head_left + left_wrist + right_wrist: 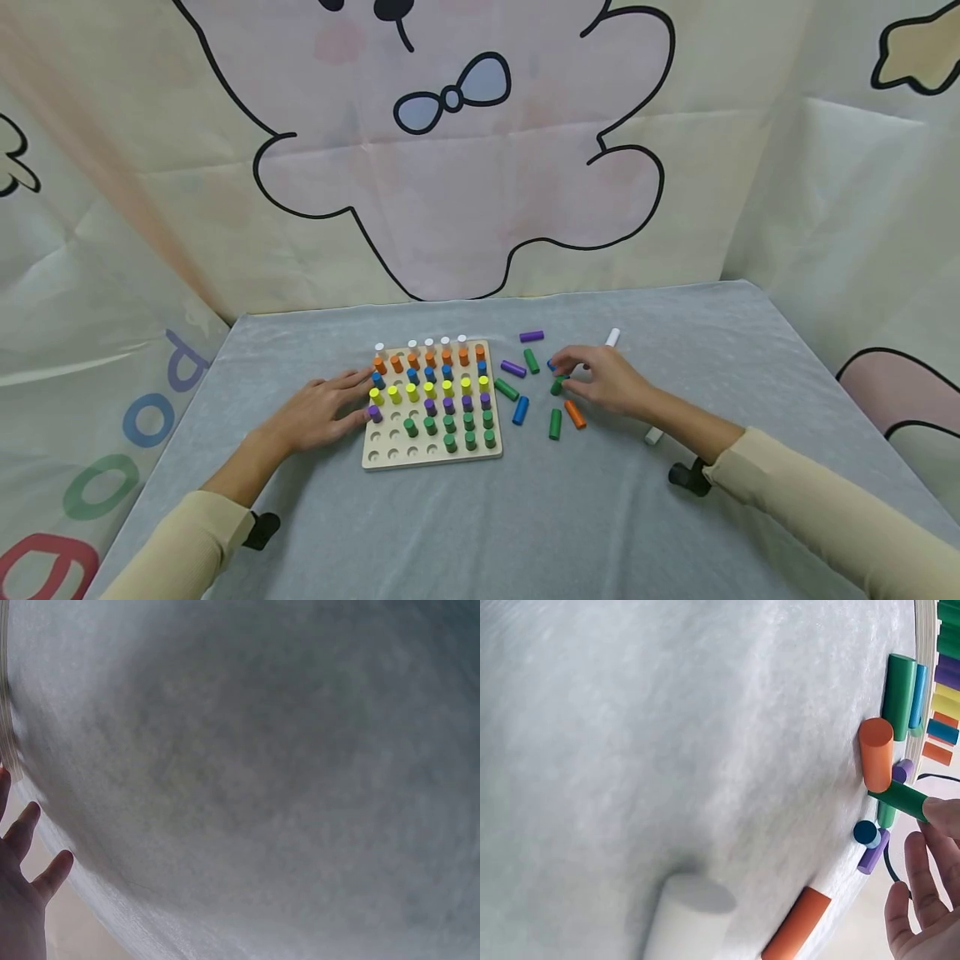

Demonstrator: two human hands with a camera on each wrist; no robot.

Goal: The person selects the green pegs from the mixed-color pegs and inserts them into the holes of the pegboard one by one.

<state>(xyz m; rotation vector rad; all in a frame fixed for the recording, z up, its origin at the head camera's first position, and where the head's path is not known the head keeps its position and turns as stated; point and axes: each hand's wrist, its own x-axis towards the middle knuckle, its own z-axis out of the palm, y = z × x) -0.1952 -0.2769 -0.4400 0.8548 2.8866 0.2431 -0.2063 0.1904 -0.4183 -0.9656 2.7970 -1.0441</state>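
Observation:
The left hand (318,412) rests with its fingers spread at the left edge of the wooden pegboard (386,457); in the left wrist view that hand (26,877) shows at the lower left. Rows of white, orange, blue, yellow, purple and green pegs stand in the board, with some holes bare. To the right of the board, the right hand (607,381) pinches a green peg (557,385) between thumb and finger. In the right wrist view this green peg (904,799) is tilted, one end between the fingertips of the right hand (934,885).
Loose pegs lie on the grey cloth between board and right hand: purple (532,336), green (555,424), blue (521,410) and orange (575,414). A white peg (612,337) lies behind the right hand, another (653,436) under the right forearm.

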